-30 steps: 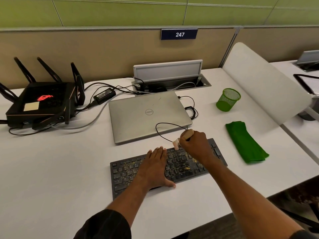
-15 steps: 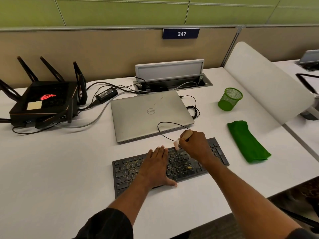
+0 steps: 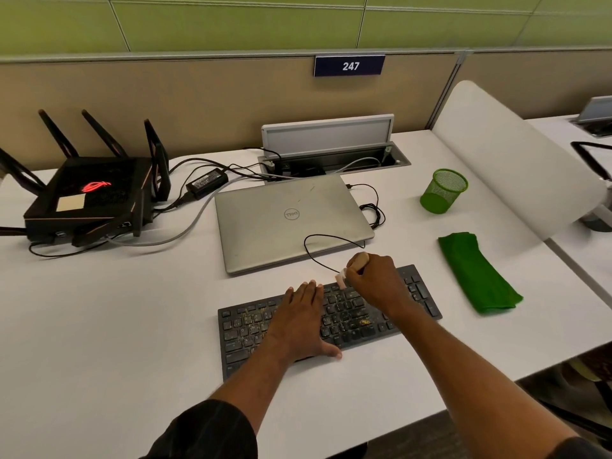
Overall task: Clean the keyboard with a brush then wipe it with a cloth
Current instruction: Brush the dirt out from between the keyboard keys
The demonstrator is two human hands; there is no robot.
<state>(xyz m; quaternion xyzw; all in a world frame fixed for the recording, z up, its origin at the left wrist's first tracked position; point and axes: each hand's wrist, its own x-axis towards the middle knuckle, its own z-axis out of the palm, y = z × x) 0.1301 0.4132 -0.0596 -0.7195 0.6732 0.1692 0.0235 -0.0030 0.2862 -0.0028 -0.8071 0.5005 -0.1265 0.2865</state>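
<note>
White counter (image 3: 132, 326), beige partition (image 3: 198, 104) behind it, green wall panels (image 3: 231, 21) above, sign (image 3: 349, 65) reads 247. White divider panel (image 3: 513, 160) on the right edge.

Keyboard (image 3: 347, 321): black, near counter front, yellowish crumbs (image 3: 364, 322) on the keys. Left grip (image 3: 299, 321) flat on its middle, fingers straight, pressing down. Right grip (image 3: 376, 281) curled round the brush (image 3: 359, 259), bristles down at the keyboard's top row. Cloth (image 3: 477, 273): green, folded, just right of the keyboard, untouched.

Closed laptop (image 3: 288, 220) directly behind the keyboard; thin black cable (image 3: 318, 238) loops over its front corner, close to the brush. Router (image 3: 89, 197) far left, power adapter (image 3: 207, 182) and open cable box (image 3: 331, 150) at the back, green mesh cup (image 3: 443, 195) behind the cloth.
</note>
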